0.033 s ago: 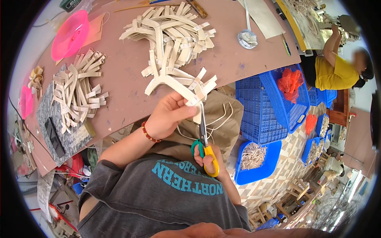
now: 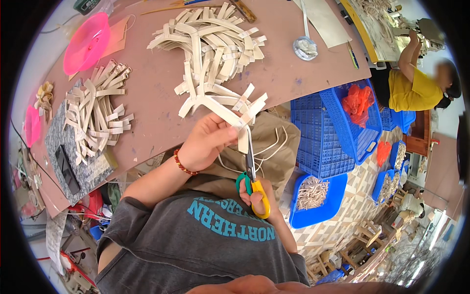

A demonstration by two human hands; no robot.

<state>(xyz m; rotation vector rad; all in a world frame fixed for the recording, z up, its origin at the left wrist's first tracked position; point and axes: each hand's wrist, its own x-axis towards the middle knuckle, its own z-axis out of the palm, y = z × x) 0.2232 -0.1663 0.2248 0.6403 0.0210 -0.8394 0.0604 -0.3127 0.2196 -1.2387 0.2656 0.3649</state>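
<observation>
My left hand (image 2: 210, 139), a beaded bracelet at its wrist, pinches a cream branched fabric strap piece (image 2: 215, 105) between thumb and fingers near the table's front edge. One end of the strap hangs below the fingertips. Against that end stand the blades of the scissors (image 2: 251, 169), which have one green and one yellow handle loop. My right hand (image 2: 254, 198) is wrapped round the loops, close to my shirt. Whether the blades have cut into the strap cannot be made out. Just beyond lies a heap of similar strap pieces (image 2: 215, 39), overlapping the held one.
A second strap pile (image 2: 98, 108) lies on the left beside a dark phone (image 2: 67, 169). Pink bowls (image 2: 87, 43) stand at the far left. Blue crates (image 2: 323, 137) and a blue tub (image 2: 318, 201) of small pieces flank my right side. A person in yellow (image 2: 411, 90) works far right.
My left thumb and fingertips have shifted slightly up and left along the strap, baring more of its hanging end. The scissors and right hand look unmoved.
</observation>
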